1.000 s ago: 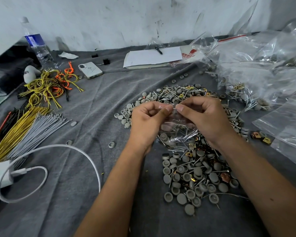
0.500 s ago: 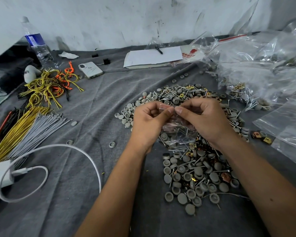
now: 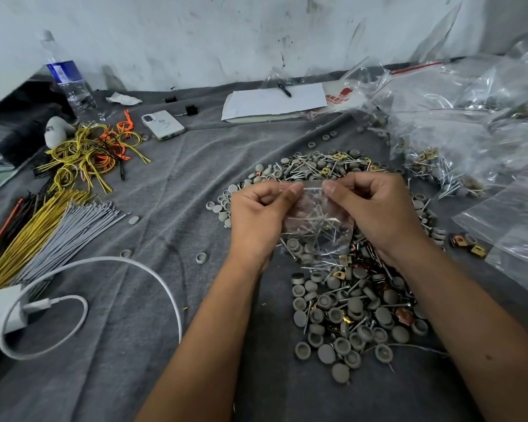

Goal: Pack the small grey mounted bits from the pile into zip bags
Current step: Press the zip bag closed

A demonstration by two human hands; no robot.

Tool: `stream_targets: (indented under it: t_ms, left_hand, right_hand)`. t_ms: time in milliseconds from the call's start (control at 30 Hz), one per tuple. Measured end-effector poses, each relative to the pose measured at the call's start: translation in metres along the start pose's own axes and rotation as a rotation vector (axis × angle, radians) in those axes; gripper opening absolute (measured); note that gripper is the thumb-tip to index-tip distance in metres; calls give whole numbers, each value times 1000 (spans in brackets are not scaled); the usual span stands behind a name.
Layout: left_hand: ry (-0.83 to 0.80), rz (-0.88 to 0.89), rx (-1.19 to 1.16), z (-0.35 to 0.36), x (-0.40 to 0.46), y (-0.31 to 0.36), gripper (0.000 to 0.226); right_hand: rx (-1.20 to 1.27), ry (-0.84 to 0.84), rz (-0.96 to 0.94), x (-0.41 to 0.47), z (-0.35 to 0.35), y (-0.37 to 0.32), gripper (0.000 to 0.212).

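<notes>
Pinching the top edge of a small clear zip bag [image 3: 317, 226], both hands hold it up over the pile [image 3: 345, 306] of grey bits on the grey cloth-covered surface [image 3: 171, 190]. The left hand [image 3: 258, 219] has its grip closed on the bag's left top corner, thumb and forefinger pressed together on the strip; the right hand [image 3: 375, 208] has its grip closed the same way on the right part of the strip, the other fingers curled. The two thumbs are near each other, apart by a short stretch of the seal. Inside the bag lie grey bits with thin metal shanks, gathered toward its lower half, which hangs just above the pile.

The pile spreads from behind the hands to the near side, mixed with small brass-coloured clips. To the right lie larger clear bags [image 3: 470, 123], some holding more metal parts. At the left are bundles of yellow and grey ties [image 3: 52, 236], a tangle of yellow and orange wires [image 3: 89, 153], a white cable [image 3: 110, 263], a phone [image 3: 162, 124], and a water bottle [image 3: 67, 80]. A notepad [image 3: 272, 102] with a pen lies at the back
</notes>
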State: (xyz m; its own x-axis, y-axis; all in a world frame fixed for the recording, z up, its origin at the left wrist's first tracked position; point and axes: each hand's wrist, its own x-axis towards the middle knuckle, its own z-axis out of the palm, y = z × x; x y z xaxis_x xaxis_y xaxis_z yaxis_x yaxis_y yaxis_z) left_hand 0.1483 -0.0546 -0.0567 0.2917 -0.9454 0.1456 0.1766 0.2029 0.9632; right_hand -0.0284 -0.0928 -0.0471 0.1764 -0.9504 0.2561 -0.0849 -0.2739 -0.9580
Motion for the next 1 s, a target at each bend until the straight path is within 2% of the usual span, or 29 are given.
stream_targets:
  t_ms: [167,467,567,667,767,867,1000]
  left_hand:
    - [59,-62,-52,-7,6,0,19]
    - [68,98,73,-4,7,-4,26]
    - [-25,3,-30,-2,3,-1,26]
    - [-201,-118,-10,1,0,-1,43]
    - [-331,-141,118,3,-3,-3,31]
    - [-345,-100,132,2,-4,-2,6]
    - [-288,-55,144,2,-4,-2,15]
  right_hand:
    - [-6,83,-25,2,-4,3,10]
    - [113,55,-65,0,-2,-2,17]
    - [184,101,-82,-2,-2,-5,16]
    - [275,149,-102,-2,-6,-10,15]
    - [336,192,-83,0,-8,-11,8]
    - [368,223,-80,1,-8,-11,8]
    - [338,203,-12,3,-10,-9,19]
